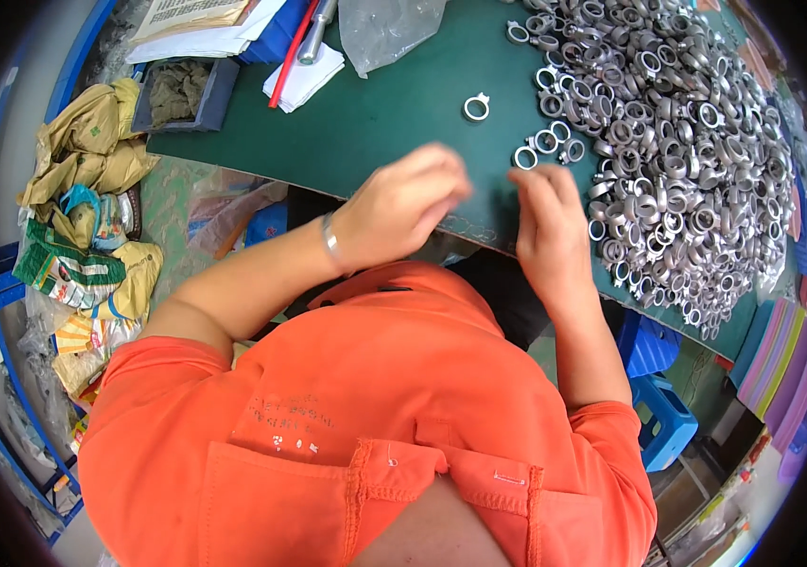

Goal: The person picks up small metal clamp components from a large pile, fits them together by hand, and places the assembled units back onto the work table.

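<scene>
My left hand (410, 200), with a silver bangle (330, 238) at the wrist, hovers over the table's near edge. Its fingers are bent and smeared by motion, so I cannot make out anything in them. To its right, my right hand (552, 222) has its fingers reaching forward, apart from the thumb, and nothing shows in them. Just beyond those fingertips lies a small grey metal ring with a lug (525, 158), close to several like it. Another lone ring (476, 108) lies farther off on the green tabletop (365, 128). A large heap of these rings (677, 142) covers the right side.
A grey bin with a rag (221, 94) stands at the back left, near a red rod (292, 55), a metal tool (312, 38), paper (313, 80) and a clear plastic bag (389, 33). Sacks (72, 265) lie left on the floor. A blue stool (665, 425) stands at the right.
</scene>
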`<control>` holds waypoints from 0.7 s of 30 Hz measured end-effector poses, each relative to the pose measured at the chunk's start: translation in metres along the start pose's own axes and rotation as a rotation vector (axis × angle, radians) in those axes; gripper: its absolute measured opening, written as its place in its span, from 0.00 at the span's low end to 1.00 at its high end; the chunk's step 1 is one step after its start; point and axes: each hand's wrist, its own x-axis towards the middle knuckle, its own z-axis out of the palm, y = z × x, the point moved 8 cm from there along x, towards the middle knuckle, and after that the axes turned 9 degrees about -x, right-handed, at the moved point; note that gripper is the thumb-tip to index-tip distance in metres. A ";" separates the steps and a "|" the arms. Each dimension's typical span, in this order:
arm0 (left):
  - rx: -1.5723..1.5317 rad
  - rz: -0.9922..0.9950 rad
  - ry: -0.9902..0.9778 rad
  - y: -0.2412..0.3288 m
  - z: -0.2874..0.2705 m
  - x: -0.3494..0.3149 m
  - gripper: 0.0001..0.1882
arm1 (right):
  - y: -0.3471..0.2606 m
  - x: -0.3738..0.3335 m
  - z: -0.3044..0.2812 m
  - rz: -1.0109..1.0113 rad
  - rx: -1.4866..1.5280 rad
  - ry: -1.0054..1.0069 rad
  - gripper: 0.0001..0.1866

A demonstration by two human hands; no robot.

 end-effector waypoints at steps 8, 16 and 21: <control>0.469 -0.155 0.086 -0.057 0.004 0.067 0.15 | 0.019 0.015 0.014 0.079 -0.202 -0.059 0.16; -0.694 -0.229 0.099 -0.040 -0.003 0.026 0.14 | 0.031 -0.007 0.036 0.424 1.365 -0.088 0.16; -0.957 -0.212 0.125 -0.031 -0.002 0.007 0.17 | 0.019 -0.011 0.042 0.556 1.691 -0.117 0.14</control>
